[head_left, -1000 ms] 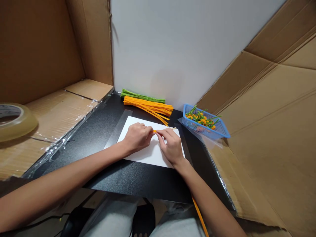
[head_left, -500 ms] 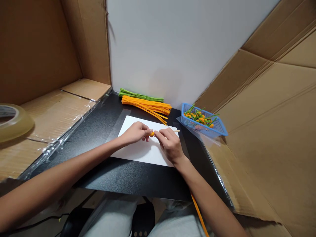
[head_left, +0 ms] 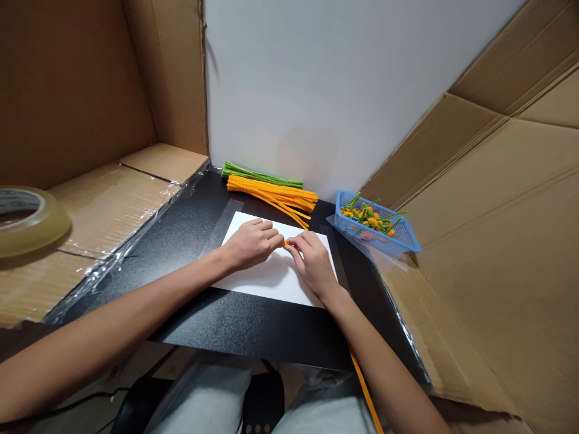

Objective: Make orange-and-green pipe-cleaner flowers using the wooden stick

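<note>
Over the white sheet of paper (head_left: 265, 282), my left hand (head_left: 254, 244) is closed with its knuckles up. Its fingertips grip a small orange pipe cleaner piece (head_left: 285, 243), most of which the fingers hide. My right hand (head_left: 315, 263) pinches the same piece from the other side, thumb and forefinger together. The two hands nearly touch. Behind them lie a bundle of orange pipe cleaners (head_left: 271, 190) and a bundle of green pipe cleaners (head_left: 266, 175).
A blue basket (head_left: 384, 240) at the right holds several small orange-and-green pieces (head_left: 371, 220). On the cardboard at left rests a roll of clear tape (head_left: 54, 226). An orange strip (head_left: 365, 392) hangs beside my right forearm. Cardboard walls (head_left: 502, 205) flank the black table (head_left: 239, 322).
My left hand has rolled over, knuckles now up, and its fingers have curled in. The pale stick that showed beyond my right hand is no longer visible. The view has shifted slightly.
</note>
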`<action>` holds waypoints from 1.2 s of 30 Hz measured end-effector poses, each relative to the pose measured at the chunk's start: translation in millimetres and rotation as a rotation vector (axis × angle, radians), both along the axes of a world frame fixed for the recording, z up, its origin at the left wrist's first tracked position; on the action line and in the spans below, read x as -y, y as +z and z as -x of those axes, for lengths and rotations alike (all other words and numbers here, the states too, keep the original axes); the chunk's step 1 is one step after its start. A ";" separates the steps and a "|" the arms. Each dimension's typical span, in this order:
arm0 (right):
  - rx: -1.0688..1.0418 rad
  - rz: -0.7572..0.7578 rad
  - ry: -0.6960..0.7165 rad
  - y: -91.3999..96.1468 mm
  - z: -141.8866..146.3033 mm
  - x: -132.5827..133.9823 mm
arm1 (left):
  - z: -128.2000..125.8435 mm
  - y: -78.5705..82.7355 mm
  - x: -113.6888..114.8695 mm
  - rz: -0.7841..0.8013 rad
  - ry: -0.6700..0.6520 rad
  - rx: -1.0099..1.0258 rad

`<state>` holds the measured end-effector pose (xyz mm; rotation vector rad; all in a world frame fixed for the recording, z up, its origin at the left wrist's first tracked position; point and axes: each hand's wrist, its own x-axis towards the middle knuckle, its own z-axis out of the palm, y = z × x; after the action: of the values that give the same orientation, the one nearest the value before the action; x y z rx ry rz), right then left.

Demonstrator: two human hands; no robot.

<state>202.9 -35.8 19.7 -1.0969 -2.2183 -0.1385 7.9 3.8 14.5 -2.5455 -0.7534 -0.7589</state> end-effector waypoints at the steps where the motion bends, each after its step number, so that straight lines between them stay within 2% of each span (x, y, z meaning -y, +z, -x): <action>1: -0.023 0.003 -0.015 0.4 0.7 1.2 | 0.2 -0.3 -0.4 -0.021 0.002 0.018; 7: 0.009 -0.011 -0.136 2.9 3.5 7.7 | -1.0 -1.0 0.4 -0.119 -0.004 0.017; 13: -0.003 0.026 -0.252 0.7 2.7 7.8 | -1.4 -1.2 0.4 -0.052 0.023 -0.013; 17: -0.006 0.035 -0.213 -0.4 2.8 7.5 | -2.2 -3.1 0.2 -0.010 0.038 -0.002; 22: 0.009 -0.080 -0.144 1.0 3.4 8.6 | -2.3 -5.3 1.6 0.008 0.084 0.073; 27: 0.030 -0.151 -0.090 5.0 2.7 10.8 | -3.4 -1.4 8.0 0.026 0.032 0.157; 30: -0.084 -0.073 -0.079 6.0 3.9 10.8 | -3.9 1.2 10.0 -0.006 0.029 0.154; 33: -0.253 0.049 -0.089 5.9 7.1 10.4 | -3.5 3.5 9.6 -0.118 0.036 0.132; 36: -0.329 0.098 -0.090 6.2 11.0 11.1 | -3.1 5.1 9.2 -0.211 0.047 0.127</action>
<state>191.9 -46.9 25.9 -1.1806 -1.8998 0.1074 11.1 -5.4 19.6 -2.3013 -0.7290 -0.9393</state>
